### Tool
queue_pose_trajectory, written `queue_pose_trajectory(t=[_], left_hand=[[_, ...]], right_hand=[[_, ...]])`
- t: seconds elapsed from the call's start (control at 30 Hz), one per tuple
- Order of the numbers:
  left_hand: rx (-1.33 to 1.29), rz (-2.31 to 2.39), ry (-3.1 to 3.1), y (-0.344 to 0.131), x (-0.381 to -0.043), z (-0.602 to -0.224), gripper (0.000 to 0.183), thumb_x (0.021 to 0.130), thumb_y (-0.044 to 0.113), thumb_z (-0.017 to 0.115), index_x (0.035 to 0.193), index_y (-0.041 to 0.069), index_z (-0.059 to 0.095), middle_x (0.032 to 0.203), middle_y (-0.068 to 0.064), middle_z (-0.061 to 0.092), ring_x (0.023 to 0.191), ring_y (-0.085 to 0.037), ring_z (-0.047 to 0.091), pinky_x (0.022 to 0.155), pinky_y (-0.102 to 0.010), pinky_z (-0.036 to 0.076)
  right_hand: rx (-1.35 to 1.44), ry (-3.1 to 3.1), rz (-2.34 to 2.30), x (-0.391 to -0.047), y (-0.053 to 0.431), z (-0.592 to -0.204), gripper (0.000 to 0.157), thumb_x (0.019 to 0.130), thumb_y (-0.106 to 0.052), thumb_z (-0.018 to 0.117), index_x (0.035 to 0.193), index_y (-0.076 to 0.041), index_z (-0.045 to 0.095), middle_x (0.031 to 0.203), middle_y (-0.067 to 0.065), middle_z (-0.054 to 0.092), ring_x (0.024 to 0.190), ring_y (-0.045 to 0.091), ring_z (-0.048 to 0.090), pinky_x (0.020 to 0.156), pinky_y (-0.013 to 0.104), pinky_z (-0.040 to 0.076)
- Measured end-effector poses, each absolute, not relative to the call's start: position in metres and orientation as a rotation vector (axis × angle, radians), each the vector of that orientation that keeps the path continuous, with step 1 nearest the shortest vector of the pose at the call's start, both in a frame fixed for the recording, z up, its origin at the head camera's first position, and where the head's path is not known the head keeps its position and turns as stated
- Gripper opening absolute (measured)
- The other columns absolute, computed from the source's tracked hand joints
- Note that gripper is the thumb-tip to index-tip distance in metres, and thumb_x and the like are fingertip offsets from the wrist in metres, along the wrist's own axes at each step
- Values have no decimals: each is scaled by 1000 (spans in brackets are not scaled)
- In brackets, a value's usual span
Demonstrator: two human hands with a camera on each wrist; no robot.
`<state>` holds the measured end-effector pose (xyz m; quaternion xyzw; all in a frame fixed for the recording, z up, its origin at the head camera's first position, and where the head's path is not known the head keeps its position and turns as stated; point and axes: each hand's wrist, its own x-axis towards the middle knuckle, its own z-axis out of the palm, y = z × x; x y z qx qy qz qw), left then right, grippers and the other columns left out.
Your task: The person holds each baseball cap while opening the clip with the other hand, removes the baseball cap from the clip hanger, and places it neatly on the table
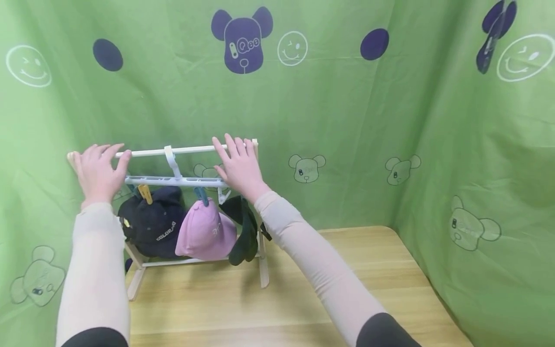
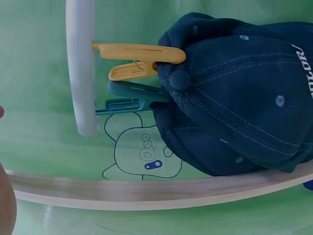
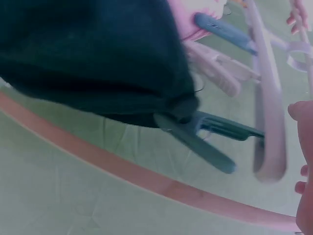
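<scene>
A small drying rack has a white top bar (image 1: pixel 191 150) and wooden legs. My left hand (image 1: pixel 99 173) rests over the bar's left end, thumb apart. Spread fingers of my right hand (image 1: pixel 240 166) touch the bar near its right end. A pale hanger (image 1: pixel 182 181) hooks onto the bar's middle. Clothespins on it carry a dark navy cap (image 1: pixel 156 226), a pink cap (image 1: pixel 205 233) and a dark green cap (image 1: pixel 244 231). A yellow clothespin (image 2: pixel 142 53) and a teal clothespin (image 2: pixel 139 91) pinch the navy cap; a dark green clothespin (image 3: pixel 195 142) bites the green one.
Below the caps, the rack's foot (image 1: pixel 264 272) stands on a wooden table (image 1: pixel 347 289). Green curtains (image 1: pixel 338 111) printed with bears and smileys enclose the back and sides. A lower white crossbar (image 1: pixel 173 262) joins the rack's legs.
</scene>
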<state>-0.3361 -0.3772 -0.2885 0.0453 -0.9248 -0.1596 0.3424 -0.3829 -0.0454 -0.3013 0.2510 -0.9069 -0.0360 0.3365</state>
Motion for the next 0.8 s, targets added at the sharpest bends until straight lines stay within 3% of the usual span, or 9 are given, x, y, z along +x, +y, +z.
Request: queue_pose_trajectory(t=[0.2,0.43,0.8], left_hand=[[173,-380,-2333,-372,-337,-291,61,98,61,31,131,18,61,131,-23,57,133,-41,39,119,-56,0],[246,-425,-2322,-368,-338,-291,70,97,65,28,127,13,63,129,-24,56,132,-41,39,120,-55,-7],[240,-427,-2347,-367,-334,-287,69,98,64,29,125,9,63,124,-27,55,126,-44,41,119,-57,-5]], right_hand=[[604,-2308,-86,-390,-51,-311,72,95,-61,42,155,-24,23,145,8,42,131,26,37,117,48,20],[598,-2311,-31,-386,-52,-310,69,95,-63,39,152,-26,27,137,5,45,127,23,38,117,46,20],[586,-2293,2,-386,-54,-310,62,95,-62,42,144,-25,37,132,3,48,125,21,40,117,45,20]])
